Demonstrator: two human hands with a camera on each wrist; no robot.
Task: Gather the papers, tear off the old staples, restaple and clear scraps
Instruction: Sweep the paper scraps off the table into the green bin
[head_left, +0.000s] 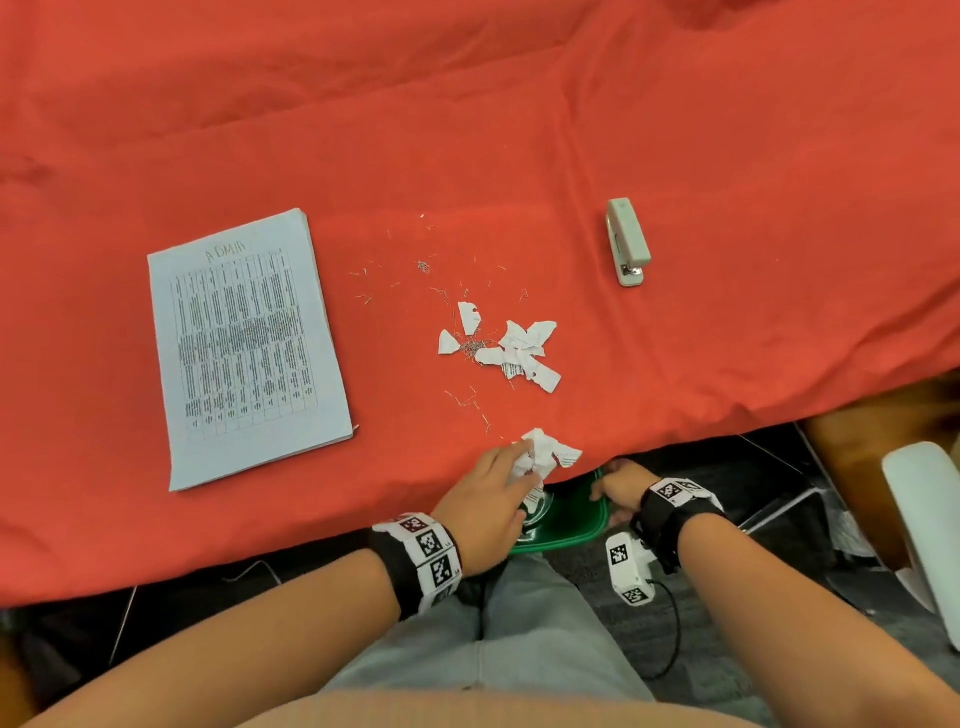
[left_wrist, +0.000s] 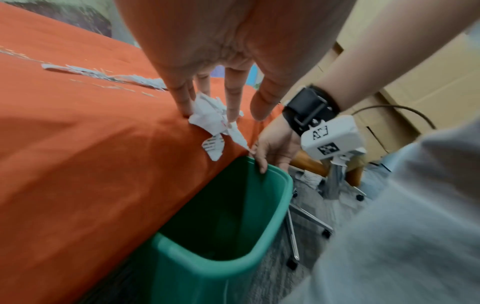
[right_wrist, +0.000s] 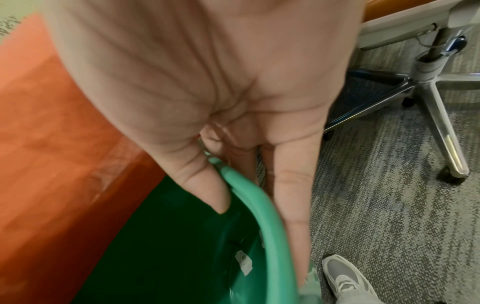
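A clump of crumpled paper scraps lies at the near edge of the red-covered table. My left hand rests on it with straight fingers. Just below that edge stands a green bin. My right hand grips its rim, thumb inside and fingers outside. One scrap lies in the bin. More torn scraps and loose staples sit mid-table. The paper stack lies at the left, the stapler at the right.
The red cloth hangs over the table's front edge. An office chair stands on the carpet to the right of the bin. My shoe is beside the bin. Cardboard boxes stand beyond.
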